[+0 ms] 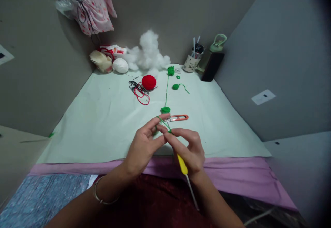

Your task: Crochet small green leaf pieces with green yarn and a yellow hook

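The two hands meet above the table (103,128), close to the middle of its front edge, with the fingertips together. The left hand (143,143) has its index finger stretched forward, the green yarn (167,126) passing over it, and pinches the yarn's small worked end with the thumb. The right hand (190,148) is bent inward and holds the yellow crochet hook (182,164), whose rear shaft points back past the front edge. Orange snips (184,117) lie just beyond the fingers.
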A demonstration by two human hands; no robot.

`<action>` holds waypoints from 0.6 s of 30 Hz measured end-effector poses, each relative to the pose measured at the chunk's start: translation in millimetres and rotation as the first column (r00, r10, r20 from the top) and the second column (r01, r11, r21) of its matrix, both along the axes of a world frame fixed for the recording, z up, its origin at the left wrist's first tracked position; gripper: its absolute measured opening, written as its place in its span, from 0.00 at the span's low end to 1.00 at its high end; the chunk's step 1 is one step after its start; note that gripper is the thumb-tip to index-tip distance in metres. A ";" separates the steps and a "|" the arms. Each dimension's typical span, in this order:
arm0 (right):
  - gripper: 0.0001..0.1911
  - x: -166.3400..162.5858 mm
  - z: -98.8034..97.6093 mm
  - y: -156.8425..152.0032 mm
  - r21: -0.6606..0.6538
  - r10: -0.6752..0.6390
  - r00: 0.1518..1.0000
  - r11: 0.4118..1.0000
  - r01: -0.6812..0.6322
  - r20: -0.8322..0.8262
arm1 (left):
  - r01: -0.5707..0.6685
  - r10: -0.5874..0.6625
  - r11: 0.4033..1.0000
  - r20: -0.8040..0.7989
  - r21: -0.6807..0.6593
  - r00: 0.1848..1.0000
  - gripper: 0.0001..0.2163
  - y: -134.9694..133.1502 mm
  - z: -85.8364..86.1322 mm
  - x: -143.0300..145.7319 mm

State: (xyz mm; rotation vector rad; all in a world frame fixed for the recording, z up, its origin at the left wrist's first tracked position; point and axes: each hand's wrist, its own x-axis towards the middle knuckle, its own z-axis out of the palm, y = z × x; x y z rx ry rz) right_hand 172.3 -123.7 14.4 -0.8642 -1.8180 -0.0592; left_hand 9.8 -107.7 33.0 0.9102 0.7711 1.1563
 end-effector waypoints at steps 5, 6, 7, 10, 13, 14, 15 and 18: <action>0.15 -4.1 5.5 2.0 -0.230 0.008 0.904 0.966 -0.118 -0.428 | 0.208 -0.126 0.944 0.301 -0.255 0.945 0.19 6.8 2.0 -2.1; 0.13 -5.4 7.8 3.9 -0.263 0.012 0.834 0.946 -0.188 -0.551 | 0.163 -0.090 0.955 0.281 -0.249 0.955 0.18 7.7 2.6 -2.7; 0.12 -6.8 9.7 5.9 -0.293 0.022 0.769 0.917 -0.270 -0.639 | 0.116 -0.057 0.967 0.253 -0.226 0.966 0.18 8.0 3.0 -3.0; 0.09 -11.4 12.4 10.0 -0.334 0.045 0.707 0.859 -0.389 -0.706 | 0.061 -0.041 0.992 0.175 -0.110 0.984 0.18 5.6 3.1 -1.7; 0.11 -15.0 10.8 7.4 -0.330 0.054 0.787 0.888 -0.319 -0.615 | 0.041 -0.037 0.998 0.100 -0.038 0.994 0.17 2.4 1.8 1.4; 0.13 -15.6 9.6 5.3 -0.321 0.052 0.819 0.904 -0.281 -0.571 | 0.022 -0.019 0.999 0.079 -0.035 0.997 0.17 2.0 1.4 2.3; 0.14 -15.9 8.3 2.9 -0.310 0.043 0.857 0.922 -0.232 -0.514 | 0.002 0.001 0.999 0.073 -0.043 0.997 0.17 2.1 1.0 3.1; 0.16 -14.1 5.0 -1.9 -0.247 -0.014 0.954 0.967 -0.063 -0.300 | 0.049 -0.028 0.991 0.167 -0.124 0.986 0.19 5.0 0.6 3.5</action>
